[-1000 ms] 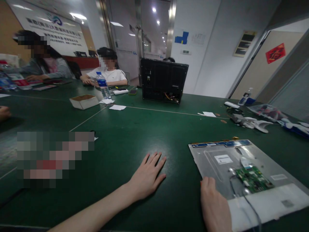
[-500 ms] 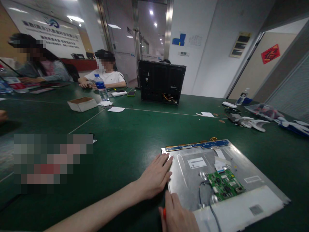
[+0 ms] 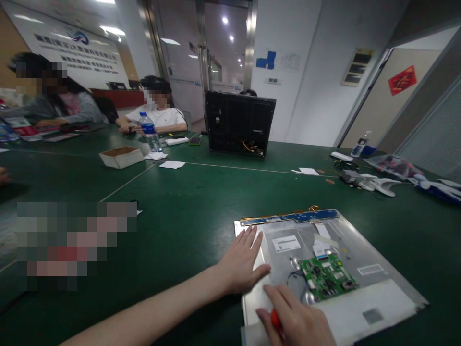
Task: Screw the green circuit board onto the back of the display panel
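A silver display panel (image 3: 363, 247) lies back side up on the green table, close in front of me. Fixed to it are a green circuit board (image 3: 328, 276) and a narrow blue board (image 3: 317, 216) along its far edge. My left hand (image 3: 242, 262) rests flat on the panel's left side, fingers stretched out. Lower down, my right hand (image 3: 297, 319) is closed around a small tool with a red handle (image 3: 276, 319). The tool's tip is hidden under the hand, so its exact kind does not show. Some cables by the circuit board are partly covered by the right hand.
A black monitor housing (image 3: 239, 125) stands farther back. An open box (image 3: 121, 157) and a water bottle (image 3: 150, 133) are to its left. Grey-white parts (image 3: 367, 182) and a plastic bag (image 3: 394, 166) lie at right. Two people sit at the far left; a blurred patch covers the near left.
The panel has shifted slightly left. My left hand has moved farther onto its surface, and my right hand with the red-handled tool has moved right, over the panel.
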A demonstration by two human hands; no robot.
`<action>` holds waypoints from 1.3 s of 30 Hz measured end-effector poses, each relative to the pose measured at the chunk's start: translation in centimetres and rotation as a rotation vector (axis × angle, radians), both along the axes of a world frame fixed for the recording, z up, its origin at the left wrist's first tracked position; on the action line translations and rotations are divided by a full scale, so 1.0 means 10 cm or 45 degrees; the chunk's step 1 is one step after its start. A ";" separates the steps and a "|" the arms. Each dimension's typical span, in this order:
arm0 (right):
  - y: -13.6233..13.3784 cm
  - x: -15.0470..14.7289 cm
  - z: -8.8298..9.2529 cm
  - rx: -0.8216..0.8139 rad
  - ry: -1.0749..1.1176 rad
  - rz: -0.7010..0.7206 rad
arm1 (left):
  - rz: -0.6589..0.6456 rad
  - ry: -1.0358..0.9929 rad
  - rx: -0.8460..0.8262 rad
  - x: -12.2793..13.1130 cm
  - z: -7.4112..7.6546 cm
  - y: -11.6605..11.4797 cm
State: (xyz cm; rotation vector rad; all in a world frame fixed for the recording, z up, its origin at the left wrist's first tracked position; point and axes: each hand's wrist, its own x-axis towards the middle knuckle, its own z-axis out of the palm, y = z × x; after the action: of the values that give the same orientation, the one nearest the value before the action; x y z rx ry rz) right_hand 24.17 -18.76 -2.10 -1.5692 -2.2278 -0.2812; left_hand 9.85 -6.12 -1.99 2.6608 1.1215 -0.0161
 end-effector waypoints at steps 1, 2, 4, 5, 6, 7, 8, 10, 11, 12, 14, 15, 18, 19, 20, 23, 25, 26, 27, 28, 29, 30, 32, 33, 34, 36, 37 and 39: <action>0.03 0.12 0.00 -0.016 0.022 -0.082 | -0.004 0.010 0.007 -0.06 0.01 0.03; 0.05 0.26 0.00 -0.029 0.044 -0.169 | -0.011 0.019 0.018 -0.14 0.02 0.06; 0.09 0.58 0.01 -0.053 0.054 -0.320 | -0.036 0.042 0.046 -0.29 0.05 0.12; 0.10 0.74 0.02 -0.084 0.045 -0.357 | -0.059 0.054 0.059 -0.37 0.06 0.14; 0.12 0.89 0.03 -0.100 0.039 -0.426 | -0.084 0.068 0.073 -0.46 0.07 0.17; 0.13 1.04 0.03 -0.156 0.028 -0.498 | -0.097 0.074 0.092 -0.54 0.09 0.19; 0.14 1.17 0.04 -0.226 0.014 -0.578 | -0.107 0.069 0.110 -0.63 0.10 0.21; 0.14 1.37 0.05 -0.380 -0.022 -0.724 | -0.112 0.053 0.134 -0.78 0.13 0.25; 0.13 1.44 0.05 -0.427 -0.021 -0.805 | -0.115 0.062 0.128 -0.86 0.14 0.27; 0.13 1.48 0.05 -0.480 -0.011 -0.847 | -0.108 0.069 0.126 -0.93 0.15 0.29; 0.10 1.52 0.03 -0.561 0.019 -0.904 | -0.107 0.061 0.132 -1.06 0.18 0.33; 0.09 1.52 0.02 -0.596 0.033 -0.907 | -0.098 0.052 0.145 -1.12 0.20 0.35; 0.06 1.43 -0.01 -0.653 0.054 -0.860 | -0.059 0.046 0.169 -1.25 0.23 0.41; 0.05 1.38 -0.02 -0.656 0.055 -0.834 | -0.034 0.054 0.173 -1.28 0.24 0.42; 0.05 1.33 -0.02 -0.660 0.052 -0.823 | -0.009 0.064 0.177 -1.30 0.25 0.42; 0.05 1.19 -0.02 -0.685 0.047 -0.817 | 0.053 0.057 0.230 -1.34 0.24 0.41; 0.06 1.10 -0.01 -0.707 0.046 -0.808 | 0.081 0.045 0.278 -1.37 0.22 0.39; 0.05 1.06 0.00 -0.721 0.044 -0.799 | 0.097 0.044 0.300 -1.38 0.21 0.39; 0.05 1.02 0.01 -0.736 0.041 -0.787 | 0.116 0.046 0.317 -1.39 0.21 0.38; 0.05 0.99 0.01 -0.750 0.036 -0.772 | 0.134 0.054 0.333 -1.41 0.21 0.38; 0.04 0.96 0.02 -0.763 0.029 -0.755 | 0.151 0.061 0.346 -1.41 0.21 0.37; 0.03 0.92 0.02 -0.768 0.021 -0.743 | 0.169 0.069 0.358 -1.41 0.22 0.37; 0.02 0.86 0.02 -0.764 0.009 -0.720 | 0.196 0.084 0.370 -1.39 0.26 0.36; 0.02 0.84 0.02 -0.759 0.005 -0.710 | 0.208 0.091 0.370 -1.37 0.29 0.35; 0.01 0.81 0.02 -0.760 0.003 -0.698 | 0.211 0.109 0.369 -1.34 0.32 0.35; 0.02 0.77 0.01 -0.769 0.006 -0.672 | 0.236 0.187 0.354 -1.29 0.37 0.34; 0.03 0.75 0.01 -0.774 0.010 -0.655 | 0.255 0.225 0.347 -1.27 0.39 0.35; 0.04 0.73 0.01 -0.754 0.018 -0.625 | 0.308 0.233 0.329 -1.24 0.39 0.37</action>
State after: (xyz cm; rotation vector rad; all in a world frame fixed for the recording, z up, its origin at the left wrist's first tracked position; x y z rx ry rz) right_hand 31.43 -18.33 -2.00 -2.4106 -1.9797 0.2910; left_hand -2.60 -2.45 1.95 2.7677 1.5974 -0.0763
